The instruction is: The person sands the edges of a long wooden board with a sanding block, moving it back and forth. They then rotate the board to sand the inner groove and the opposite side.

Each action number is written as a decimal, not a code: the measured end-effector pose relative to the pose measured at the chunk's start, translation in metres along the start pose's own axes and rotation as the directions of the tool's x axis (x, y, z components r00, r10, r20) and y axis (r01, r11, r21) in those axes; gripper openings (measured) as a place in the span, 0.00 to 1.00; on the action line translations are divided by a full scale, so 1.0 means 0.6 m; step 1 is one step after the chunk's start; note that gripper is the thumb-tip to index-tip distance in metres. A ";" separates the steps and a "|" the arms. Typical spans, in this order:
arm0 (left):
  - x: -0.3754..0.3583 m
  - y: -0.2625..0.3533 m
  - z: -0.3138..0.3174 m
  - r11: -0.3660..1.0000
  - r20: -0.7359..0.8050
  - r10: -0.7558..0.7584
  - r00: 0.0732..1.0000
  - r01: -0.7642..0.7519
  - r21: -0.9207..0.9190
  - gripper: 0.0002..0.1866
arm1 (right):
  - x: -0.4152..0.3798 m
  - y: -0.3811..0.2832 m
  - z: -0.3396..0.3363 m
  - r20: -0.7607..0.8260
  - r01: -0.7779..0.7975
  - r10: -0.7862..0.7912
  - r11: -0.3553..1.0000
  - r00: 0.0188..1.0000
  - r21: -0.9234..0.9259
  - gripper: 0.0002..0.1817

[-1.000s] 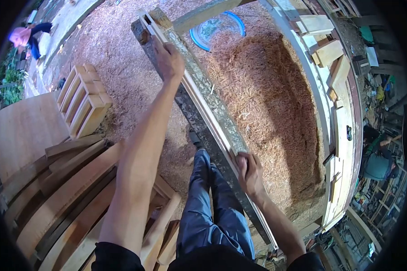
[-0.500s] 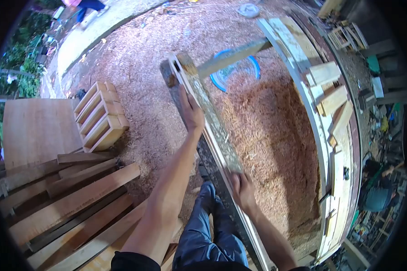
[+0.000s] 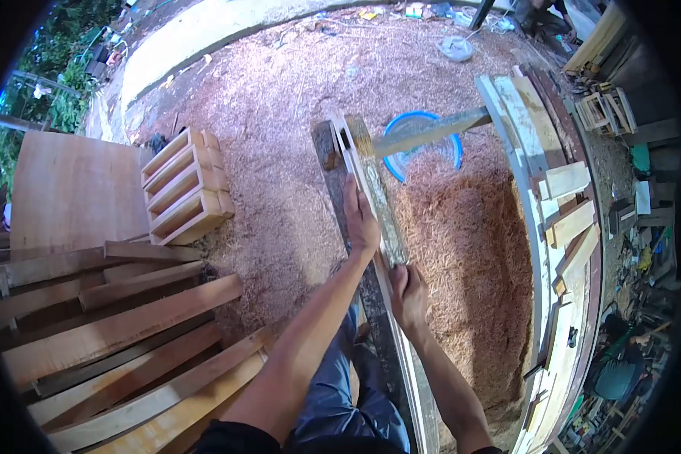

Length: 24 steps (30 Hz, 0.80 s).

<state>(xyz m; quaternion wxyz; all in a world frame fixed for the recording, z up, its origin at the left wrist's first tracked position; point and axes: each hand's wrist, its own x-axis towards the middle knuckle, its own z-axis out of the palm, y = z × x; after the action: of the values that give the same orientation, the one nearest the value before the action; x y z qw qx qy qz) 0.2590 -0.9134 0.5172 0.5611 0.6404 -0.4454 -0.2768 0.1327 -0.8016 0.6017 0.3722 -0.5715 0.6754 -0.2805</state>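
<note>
A long, narrow wooden piece (image 3: 358, 164) with a slot near its far end runs away from me along a dark, stained beam (image 3: 332, 185). My left hand (image 3: 362, 225) is closed around the wooden piece, a short way below the slot. Nearer to me, my right hand (image 3: 409, 299) has its fingers curled at the right edge of the same piece; its fingertips are partly hidden. A speckled, weathered board (image 3: 384, 219) lies along the right side of the piece.
Wood shavings (image 3: 280, 189) cover the ground. To the left are a slatted wooden stack (image 3: 185, 185), a plywood sheet (image 3: 79, 193) and piled planks (image 3: 129, 325). On the right, a long bench (image 3: 533, 136) carries short blocks. A blue-rimmed basin (image 3: 461, 151) sits beneath a crossbar (image 3: 431, 130).
My right hand has slid up along the wooden piece, closer to my left hand, which stays near the slotted end. My view has shifted; the walking person at top left is out of sight.
</note>
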 end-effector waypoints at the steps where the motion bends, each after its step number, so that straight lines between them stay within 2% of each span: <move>1: 0.000 -0.013 -0.002 0.998 -0.005 0.035 0.999 -0.035 -0.046 0.26 | 0.033 -0.012 0.013 -0.003 0.013 -0.013 1.000 1.000 -0.012 0.15; 2: 0.012 -0.026 0.000 0.993 -0.006 0.071 0.997 -0.072 -0.094 0.26 | 0.069 -0.023 0.027 -0.012 0.023 -0.024 0.999 1.000 -0.025 0.16; 3: 0.023 -0.038 -0.011 0.998 0.014 0.061 0.998 -0.061 -0.011 0.25 | 0.096 -0.032 0.041 -0.059 0.078 -0.079 0.997 0.995 -0.018 0.17; 4: 0.036 -0.027 -0.024 0.981 0.097 -0.069 0.993 0.085 -0.175 0.25 | 0.108 -0.045 0.037 -0.035 0.072 -0.072 0.997 0.997 0.006 0.17; 6: 0.066 0.022 -0.038 0.969 0.135 -0.144 0.980 0.167 -0.180 0.27 | 0.116 -0.072 0.027 0.007 0.039 -0.039 0.997 0.999 0.062 0.16; 9: 0.135 -0.045 -0.013 0.988 0.022 -0.073 0.997 0.075 -0.135 0.26 | 0.044 -0.024 0.000 0.089 0.012 -0.015 0.999 0.996 0.035 0.15; 10: 0.154 -0.009 -0.015 0.982 0.038 -0.189 0.981 0.190 -0.019 0.25 | 0.014 -0.023 -0.019 0.137 -0.065 0.063 0.998 0.989 0.012 0.14; 12: 0.158 -0.024 -0.002 0.980 -0.044 -0.059 0.997 0.067 0.189 0.23 | -0.026 -0.010 -0.031 0.117 -0.058 0.060 0.998 0.991 -0.014 0.15; 14: 0.153 -0.032 0.001 0.992 -0.023 -0.026 0.999 0.029 0.119 0.23 | -0.034 -0.004 -0.023 0.074 -0.057 0.062 0.996 0.995 -0.070 0.16; 15: 0.151 -0.032 0.000 0.996 -0.010 -0.005 1.000 0.006 0.085 0.22 | -0.015 -0.014 -0.018 0.075 -0.022 0.029 0.996 0.997 -0.083 0.16; 18: 0.147 -0.042 -0.006 0.975 0.047 0.063 0.997 -0.071 0.211 0.22 | 0.073 -0.048 0.020 0.038 -0.027 0.028 0.999 0.999 -0.031 0.15; 19: 0.148 -0.045 -0.004 0.990 0.012 -0.056 0.998 0.054 0.133 0.22 | 0.111 -0.058 0.037 0.031 -0.015 0.015 1.000 0.999 -0.011 0.16; 22: 0.149 -0.029 -0.001 0.990 -0.033 -0.134 0.990 0.135 0.037 0.22 | 0.239 -0.112 0.084 0.037 0.016 -0.017 1.000 0.999 0.013 0.17; 24: 0.151 -0.037 0.002 0.991 -0.032 -0.132 0.991 0.131 -0.020 0.22 | 0.316 -0.121 0.122 -0.003 0.079 -0.079 0.996 0.997 0.029 0.18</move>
<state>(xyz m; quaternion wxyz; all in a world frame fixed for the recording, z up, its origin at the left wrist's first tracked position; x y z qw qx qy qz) 0.3046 -0.9943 0.5085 0.5549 0.6678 -0.3902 -0.3065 0.2207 -0.9980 0.5843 0.3685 -0.5921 0.6484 -0.3053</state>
